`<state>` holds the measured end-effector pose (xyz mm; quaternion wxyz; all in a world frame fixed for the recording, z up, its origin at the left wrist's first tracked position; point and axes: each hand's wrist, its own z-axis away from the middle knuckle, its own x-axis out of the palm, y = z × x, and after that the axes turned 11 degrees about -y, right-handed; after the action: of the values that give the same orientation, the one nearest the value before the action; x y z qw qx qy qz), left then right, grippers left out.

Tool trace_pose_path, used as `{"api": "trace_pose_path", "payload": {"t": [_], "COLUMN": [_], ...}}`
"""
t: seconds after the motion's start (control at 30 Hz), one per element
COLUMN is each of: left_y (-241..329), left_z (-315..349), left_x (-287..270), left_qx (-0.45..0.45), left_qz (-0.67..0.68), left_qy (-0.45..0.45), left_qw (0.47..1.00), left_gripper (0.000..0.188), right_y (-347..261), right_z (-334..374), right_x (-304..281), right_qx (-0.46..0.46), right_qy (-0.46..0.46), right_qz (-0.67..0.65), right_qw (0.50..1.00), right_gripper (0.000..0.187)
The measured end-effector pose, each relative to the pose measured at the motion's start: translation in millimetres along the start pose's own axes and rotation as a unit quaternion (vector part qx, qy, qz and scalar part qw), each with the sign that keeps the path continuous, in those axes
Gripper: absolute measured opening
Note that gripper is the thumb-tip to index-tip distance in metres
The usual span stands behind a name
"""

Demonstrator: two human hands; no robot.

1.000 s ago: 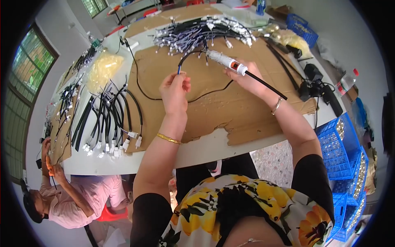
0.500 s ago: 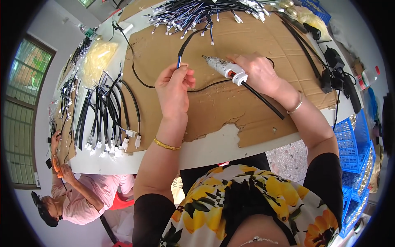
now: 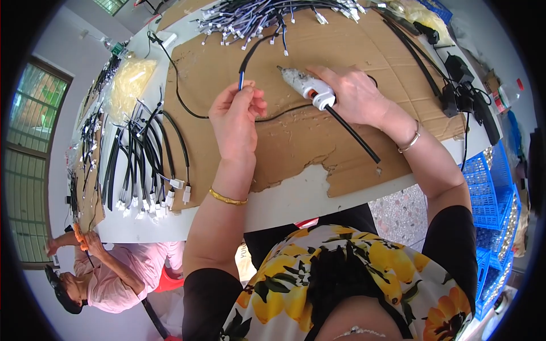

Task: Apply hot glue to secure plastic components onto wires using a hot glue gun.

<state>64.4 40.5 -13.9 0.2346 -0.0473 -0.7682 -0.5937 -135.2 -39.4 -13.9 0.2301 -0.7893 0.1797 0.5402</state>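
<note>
My left hand (image 3: 236, 116) pinches the near end of a wire cable, where blue and white wires (image 3: 241, 80) show below a black sleeve (image 3: 248, 57). The cable's far end runs up to a heap of wire harnesses (image 3: 244, 25) with white connectors. In my right hand (image 3: 358, 94) is a white hot glue gun (image 3: 301, 84), its nozzle pointing up and left, a short gap from the cable. A black glue stick (image 3: 352, 134) juts from its back. Part of its body is hidden under my fingers.
Brown cardboard (image 3: 216, 165) covers much of the white table (image 3: 153, 230). Sleeved cables (image 3: 151, 148) and a yellowish plastic bag (image 3: 132, 82) lie left. Black adapters (image 3: 455, 91) stand right, above blue crates (image 3: 483, 193). A co-worker in pink (image 3: 122, 275) holds an orange-handled tool (image 3: 80, 236).
The glue gun has tilted slightly, its stick swinging a little left. My left hand keeps its pinch on the cable. The whole view has shifted slightly, and the co-worker's far hand has drawn back from the table.
</note>
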Motion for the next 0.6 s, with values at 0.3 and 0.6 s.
{"api": "trace_pose_path", "payload": {"t": [0.3,0.6], "left_y": [-3.5,-2.8], "left_z": [0.6,1.5], "left_x": [-0.1,1.6], "left_qx": [0.009,0.025], "left_qz": [-0.034,-0.058], "left_qy": [-0.021,-0.046], "left_qw": [0.999,0.997], "left_gripper": [0.011,0.012], "right_y": [-0.6,-4.1], "right_z": [1.2,2.2], "right_x": [0.0,-3.4], "right_qx": [-0.015,-0.024], "right_qy": [-0.022,-0.031], "right_qz": [-0.012,-0.035], "right_qw": [1.000,0.999], "right_gripper": [0.055,0.059]}}
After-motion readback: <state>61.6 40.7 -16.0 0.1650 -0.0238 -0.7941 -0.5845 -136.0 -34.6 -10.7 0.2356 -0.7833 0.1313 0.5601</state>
